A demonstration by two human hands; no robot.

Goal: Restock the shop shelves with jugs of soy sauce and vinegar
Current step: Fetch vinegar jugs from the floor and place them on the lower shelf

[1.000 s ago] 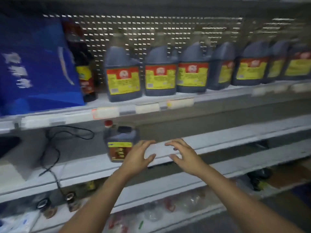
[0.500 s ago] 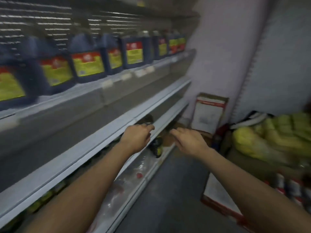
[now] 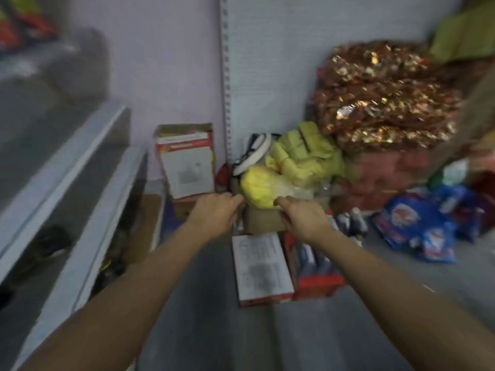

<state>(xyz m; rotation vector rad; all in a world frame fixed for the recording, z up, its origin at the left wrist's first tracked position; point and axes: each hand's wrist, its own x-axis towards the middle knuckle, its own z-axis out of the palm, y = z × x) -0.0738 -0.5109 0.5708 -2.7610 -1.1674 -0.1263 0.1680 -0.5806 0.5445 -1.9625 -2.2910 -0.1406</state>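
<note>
Both my arms reach forward over the grey floor, away from the shelves. My left hand [image 3: 215,210] and my right hand [image 3: 302,218] hang in the air with loosely curled fingers and hold nothing. Below them on the floor stands an open red and white carton [image 3: 263,271] with dark jugs [image 3: 312,257] inside its right part. Several dark bottles [image 3: 351,223] stand just right of my right hand. The white shelves [image 3: 88,183] run along the left edge, blurred, and only a blurred trace of the jugs shows on the top shelf.
A red and white box [image 3: 187,162] leans on the back wall. Yellow bags [image 3: 292,167], a pile of shiny brown packs [image 3: 383,97] and blue packets [image 3: 420,226] crowd the floor and right side. A slotted upright [image 3: 227,76] runs up the wall.
The view has swung right, from the jug-filled shelves to the carton and goods on the floor. Both hands came away from the shelf and stay empty.
</note>
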